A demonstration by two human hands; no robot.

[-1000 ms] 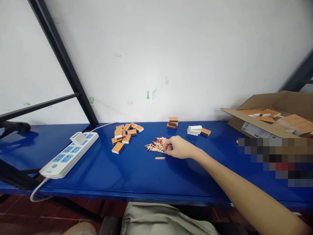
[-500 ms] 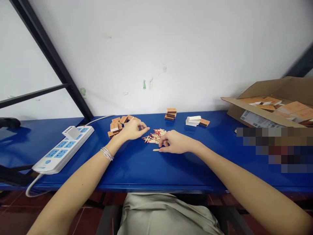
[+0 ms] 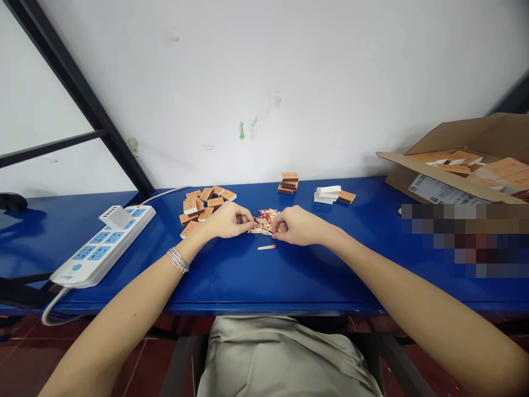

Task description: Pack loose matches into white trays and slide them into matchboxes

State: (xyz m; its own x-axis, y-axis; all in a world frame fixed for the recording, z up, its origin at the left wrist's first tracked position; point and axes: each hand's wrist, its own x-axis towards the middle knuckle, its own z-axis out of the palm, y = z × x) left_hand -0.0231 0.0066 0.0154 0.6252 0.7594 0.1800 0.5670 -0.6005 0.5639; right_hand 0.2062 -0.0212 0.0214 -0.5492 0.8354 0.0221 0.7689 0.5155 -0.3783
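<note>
A loose pile of red-tipped wooden matches (image 3: pixel 265 221) lies on the blue tabletop (image 3: pixel 248 281). My left hand (image 3: pixel 232 219) reaches in from the left, thumb and index finger pinched on matches at that edge. From the other side my right hand (image 3: pixel 296 226) is closed, its fingertips gripping matches at the pile's right front edge; the exact number held is hidden. Just in front of the pile, a couple of matches (image 3: pixel 266 247) lie side by side, apart from both hands. Matchboxes (image 3: pixel 205 194) are heaped behind my left hand and wrist.
Small stacks of brown matchboxes (image 3: pixel 288 183) and white matchbox trays (image 3: pixel 326 195) stand toward the wall. At the right is a cardboard carton (image 3: pixel 425 184) of matchboxes. A white power strip (image 3: pixel 103 248) with a plugged-in adapter and cable lies on the left.
My right hand has let go of the matches in front and moved up to the pile. My left hand has come right and down, and its fingers have closed at the pile's left side.
</note>
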